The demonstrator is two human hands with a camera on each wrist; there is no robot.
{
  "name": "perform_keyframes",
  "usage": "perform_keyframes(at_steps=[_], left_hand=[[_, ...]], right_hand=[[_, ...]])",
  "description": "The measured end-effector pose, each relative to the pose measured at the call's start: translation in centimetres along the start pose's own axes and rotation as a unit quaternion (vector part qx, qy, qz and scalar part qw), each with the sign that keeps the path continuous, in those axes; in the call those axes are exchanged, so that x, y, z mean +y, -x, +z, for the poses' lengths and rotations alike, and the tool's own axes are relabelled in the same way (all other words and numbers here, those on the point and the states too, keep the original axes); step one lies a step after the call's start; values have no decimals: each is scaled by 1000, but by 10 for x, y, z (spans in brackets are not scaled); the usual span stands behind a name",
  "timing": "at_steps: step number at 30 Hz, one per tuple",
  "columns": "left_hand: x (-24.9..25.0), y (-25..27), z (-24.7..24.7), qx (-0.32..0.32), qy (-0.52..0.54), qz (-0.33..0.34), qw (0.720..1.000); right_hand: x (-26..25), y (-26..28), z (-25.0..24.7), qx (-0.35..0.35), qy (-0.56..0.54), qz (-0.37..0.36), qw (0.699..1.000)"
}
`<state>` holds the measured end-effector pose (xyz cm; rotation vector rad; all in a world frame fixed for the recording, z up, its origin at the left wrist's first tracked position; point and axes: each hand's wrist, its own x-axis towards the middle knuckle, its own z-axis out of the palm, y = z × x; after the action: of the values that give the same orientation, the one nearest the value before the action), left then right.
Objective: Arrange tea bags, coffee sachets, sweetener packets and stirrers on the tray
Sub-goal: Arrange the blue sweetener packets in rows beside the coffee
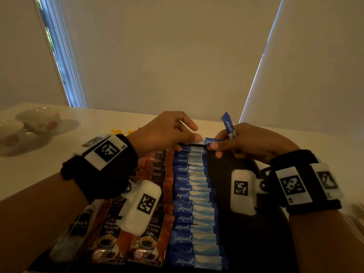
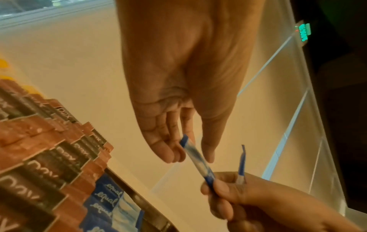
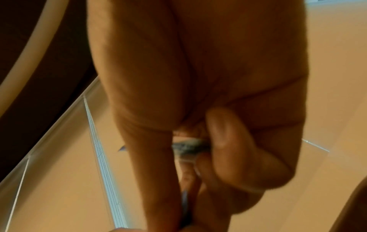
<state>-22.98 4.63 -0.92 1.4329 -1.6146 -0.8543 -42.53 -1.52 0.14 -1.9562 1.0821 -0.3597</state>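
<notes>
Both of my hands meet at the far end of the black tray (image 1: 232,168), which lies on the pale tabletop (image 1: 35,174). My left hand (image 1: 163,133) pinches one end of a blue sweetener packet (image 1: 204,142) between thumb and fingertips, and my right hand (image 1: 250,142) pinches the other end, so the packet spans the gap between them just above the far end of the sweetener row (image 1: 195,203). From the left wrist view the same packet (image 2: 196,158) runs slantwise from my left fingertips (image 2: 170,150) down to my right hand (image 2: 238,202). My right hand also grips a second sweetener packet (image 1: 228,125), which sticks up out of the curled fingers, tilted away from me.

The sweetener row runs down the middle of the tray, the packets overlapping one another like shingles. Just to its left lie two overlapping columns of brown coffee sachets (image 1: 155,194), touching the blue row along its edge. The right part of the tray shows bare black surface.

In the right wrist view the hand (image 3: 198,94) fills most of the picture and the packets are blurred.

On the tabletop well to the left stand two flowered teacups (image 1: 37,119) on saucers. Something yellow (image 1: 122,131) peeks out beyond my left wrist; I cannot tell what it is.
</notes>
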Motion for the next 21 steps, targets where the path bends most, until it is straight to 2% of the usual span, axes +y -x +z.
perform_keyframes(at_steps=[4,7,9,13,17,21], left_hand=[[0,3,4,18,36,15,999],[4,2,3,23,-30,79,996],[7,2,6,6,-88,96,991],[3,2,12,-15,-123,62,990],[4,1,15,-29,-82,12,996],[10,5,15,-38,-17,2,999]], right_hand=[[-2,0,0,29,-54,-2,998],[-2,2,-1,15,-6,2,1000],[-3,2,0,12,25,4,1000],[-5,1,2,33,23,-9,999],[-8,2,3,31,5,-28,999],[-10,2,6,17,-7,-31,999]])
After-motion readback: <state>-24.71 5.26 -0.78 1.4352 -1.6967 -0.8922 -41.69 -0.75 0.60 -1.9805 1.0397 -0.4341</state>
